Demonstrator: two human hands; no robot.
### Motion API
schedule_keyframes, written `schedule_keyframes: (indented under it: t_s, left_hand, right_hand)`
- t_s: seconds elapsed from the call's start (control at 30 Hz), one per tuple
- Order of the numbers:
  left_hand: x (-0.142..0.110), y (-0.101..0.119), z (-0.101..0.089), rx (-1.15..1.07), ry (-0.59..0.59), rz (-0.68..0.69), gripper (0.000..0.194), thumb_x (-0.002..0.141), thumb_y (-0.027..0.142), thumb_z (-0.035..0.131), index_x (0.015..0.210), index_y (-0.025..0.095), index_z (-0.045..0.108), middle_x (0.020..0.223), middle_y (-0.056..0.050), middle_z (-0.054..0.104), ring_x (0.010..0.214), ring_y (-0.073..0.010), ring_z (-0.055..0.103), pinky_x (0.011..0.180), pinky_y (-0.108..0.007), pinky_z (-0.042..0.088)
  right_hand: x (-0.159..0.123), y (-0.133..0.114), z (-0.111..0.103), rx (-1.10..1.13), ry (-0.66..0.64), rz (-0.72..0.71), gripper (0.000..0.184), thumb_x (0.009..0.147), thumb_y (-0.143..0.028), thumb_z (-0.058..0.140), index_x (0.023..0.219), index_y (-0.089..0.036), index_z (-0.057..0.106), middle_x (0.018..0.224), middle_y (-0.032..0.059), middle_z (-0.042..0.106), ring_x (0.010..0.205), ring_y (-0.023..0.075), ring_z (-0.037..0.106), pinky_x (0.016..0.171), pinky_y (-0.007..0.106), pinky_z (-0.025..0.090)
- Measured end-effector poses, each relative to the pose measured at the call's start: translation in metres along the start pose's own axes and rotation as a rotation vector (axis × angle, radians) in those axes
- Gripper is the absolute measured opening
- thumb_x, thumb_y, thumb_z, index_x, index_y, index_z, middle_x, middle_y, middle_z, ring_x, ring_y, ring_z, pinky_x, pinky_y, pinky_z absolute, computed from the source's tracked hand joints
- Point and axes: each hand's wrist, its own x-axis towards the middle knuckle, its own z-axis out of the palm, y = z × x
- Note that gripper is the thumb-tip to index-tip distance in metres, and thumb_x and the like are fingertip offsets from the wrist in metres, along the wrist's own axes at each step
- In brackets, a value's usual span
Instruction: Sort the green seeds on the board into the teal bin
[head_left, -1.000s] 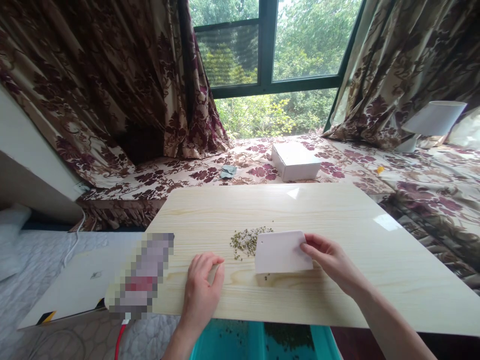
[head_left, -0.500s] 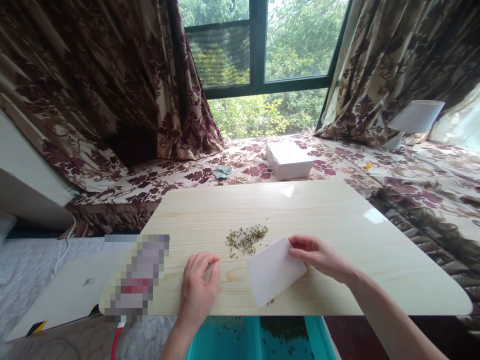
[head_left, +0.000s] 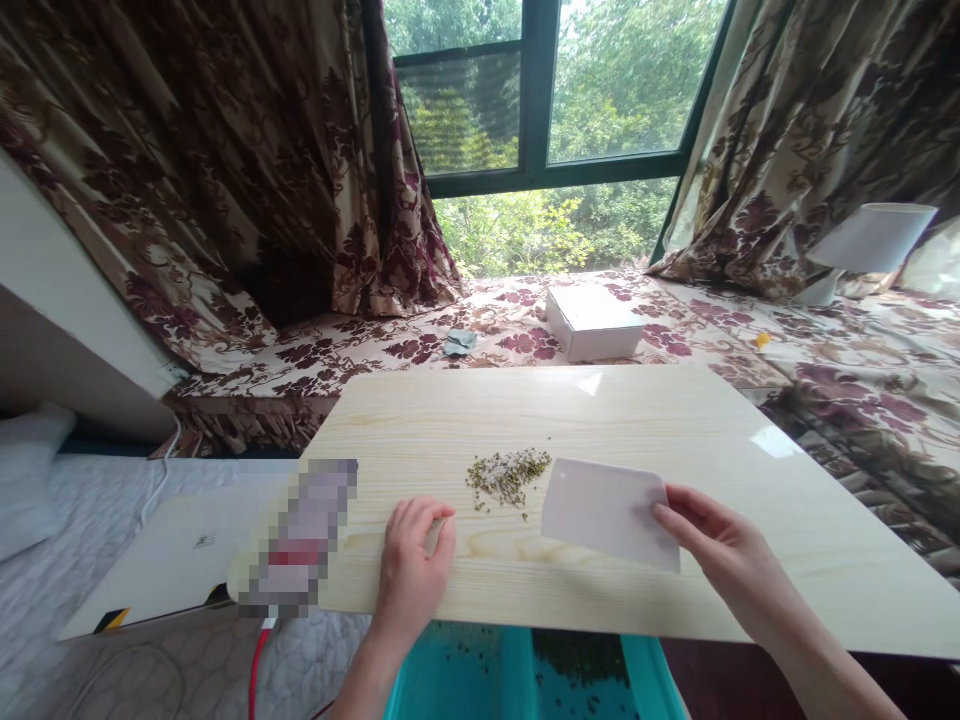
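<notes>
A small heap of green-grey grains (head_left: 508, 473) lies in the middle of a pale wooden board (head_left: 675, 420). My right hand (head_left: 724, 545) pinches the right edge of a white plastic scraper card (head_left: 609, 511), held just right of the heap and slightly above the board. My left hand (head_left: 416, 570) rests on the board's near edge, left of the heap, with its fingers curled down onto the wood and nothing visible in them.
A teal bin (head_left: 525, 675) with dark grains sits under the board's near edge. A blurred-out object (head_left: 300, 540) lies at the board's left end. Behind are a white box (head_left: 592, 320), patterned cloth, curtains, a window, and a white lamp shade (head_left: 862, 240).
My right hand has carried the scraper from the board's near edge back up and to the right, beside the heap. A few stray grains near the edge are gone. My left hand stays put.
</notes>
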Motion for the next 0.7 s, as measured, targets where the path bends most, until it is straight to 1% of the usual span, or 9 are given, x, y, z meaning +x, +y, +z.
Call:
schedule_keyframes:
  t_s: [0.07, 0.23, 0.33, 0.4, 0.5, 0.7]
  left_hand:
    - [0.000, -0.001, 0.000, 0.006, -0.001, -0.002, 0.010, 0.085, 0.019, 0.050, 0.085, 0.022, 0.060, 0.089, -0.004, 0.064, 0.092, -0.0221, 0.056, 0.085, -0.040, 0.046]
    - [0.000, 0.000, 0.000, 0.008, -0.005, -0.009, 0.011, 0.084, 0.019, 0.050, 0.086, 0.022, 0.060, 0.089, -0.004, 0.064, 0.092, -0.0224, 0.057, 0.085, -0.040, 0.046]
    - [0.000, 0.000, -0.001, 0.008, -0.005, -0.012, 0.011, 0.085, 0.021, 0.050, 0.086, 0.022, 0.061, 0.090, -0.004, 0.064, 0.091, -0.0227, 0.057, 0.085, -0.041, 0.046]
    - [0.000, 0.000, -0.001, 0.006, -0.006, -0.011, 0.011, 0.085, 0.021, 0.050, 0.086, 0.022, 0.061, 0.090, -0.004, 0.064, 0.091, -0.0226, 0.057, 0.085, -0.041, 0.046]
    - [0.000, 0.000, 0.000, 0.009, -0.002, -0.003, 0.011, 0.085, 0.021, 0.049, 0.086, 0.022, 0.061, 0.089, -0.004, 0.064, 0.091, -0.0226, 0.057, 0.084, -0.041, 0.046]
    - [0.000, 0.000, 0.000, 0.015, 0.013, 0.001, 0.012, 0.085, 0.022, 0.050, 0.086, 0.022, 0.061, 0.088, -0.004, 0.064, 0.091, -0.0227, 0.058, 0.084, -0.040, 0.047]
  right_hand:
    - [0.000, 0.005, 0.004, 0.004, 0.043, 0.006, 0.041, 0.054, -0.054, 0.078, 0.080, -0.022, 0.075, 0.079, 0.0087, 0.075, 0.079, 0.0285, 0.068, 0.067, 0.034, 0.057]
    - [-0.002, 0.021, 0.017, -0.028, 0.045, 0.019, 0.042, 0.060, -0.053, 0.075, 0.086, -0.020, 0.074, 0.083, 0.0094, 0.076, 0.082, 0.0292, 0.070, 0.066, 0.034, 0.058]
    - [0.000, 0.027, 0.018, -0.046, 0.085, 0.006, 0.042, 0.064, -0.053, 0.073, 0.090, -0.020, 0.073, 0.086, 0.0089, 0.076, 0.083, 0.0287, 0.070, 0.066, 0.033, 0.058]
    - [0.002, 0.028, 0.017, -0.048, 0.122, 0.009, 0.041, 0.064, -0.052, 0.072, 0.090, -0.020, 0.072, 0.089, 0.0088, 0.076, 0.084, 0.0284, 0.070, 0.068, 0.033, 0.058]
    - [0.007, 0.023, 0.015, -0.038, 0.155, 0.019, 0.041, 0.061, -0.051, 0.074, 0.088, -0.021, 0.071, 0.091, 0.0088, 0.076, 0.085, 0.0285, 0.070, 0.068, 0.034, 0.058]
    - [0.012, 0.017, 0.023, -0.049, 0.094, -0.025, 0.045, 0.061, -0.056, 0.072, 0.087, -0.019, 0.071, 0.084, 0.0093, 0.076, 0.082, 0.0282, 0.070, 0.065, 0.034, 0.057]
